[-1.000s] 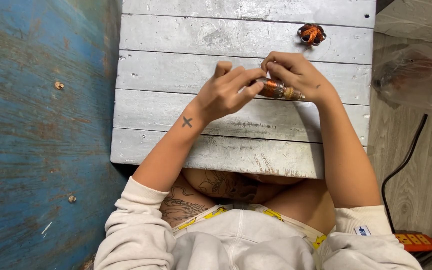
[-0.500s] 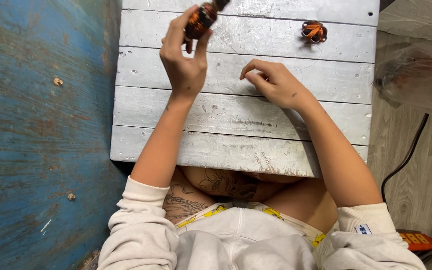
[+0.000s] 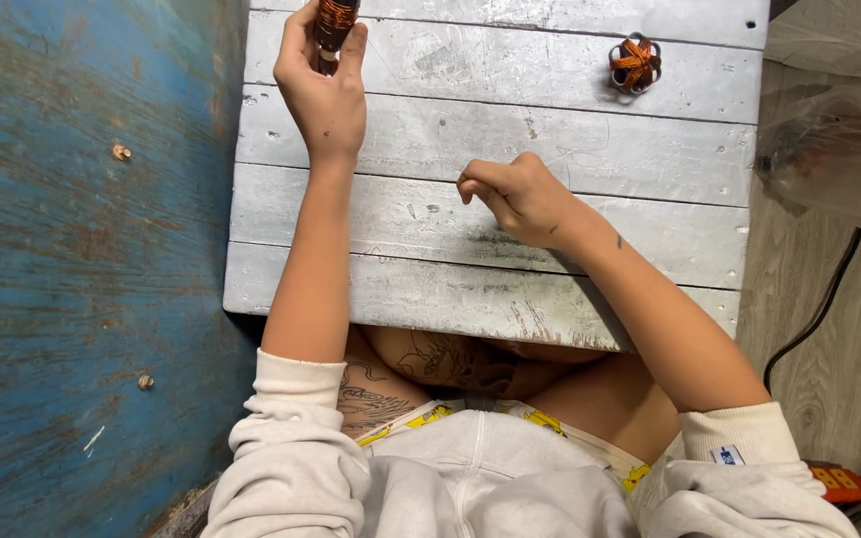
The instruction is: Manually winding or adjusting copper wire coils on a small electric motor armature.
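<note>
My left hand (image 3: 319,88) reaches to the far left of the grey plank table (image 3: 590,159) and grips a small cylinder wound with copper wire (image 3: 334,20), partly cut off by the top edge of the view. My right hand (image 3: 518,197) rests on the table's middle with its fingers curled in; nothing shows in it. A second small copper-wound coil (image 3: 635,63) lies alone at the far right of the table, well away from both hands.
A blue worn surface (image 3: 82,269) with small studs fills the left. A clear plastic bag (image 3: 834,149) lies to the right on a wooden floor, with a black cable (image 3: 819,309) and an orange power strip (image 3: 839,483) near my right sleeve.
Both hands held the coil together at the table's middle. My left hand then carried it away to the far left, and my right hand let go and sank onto the table.
</note>
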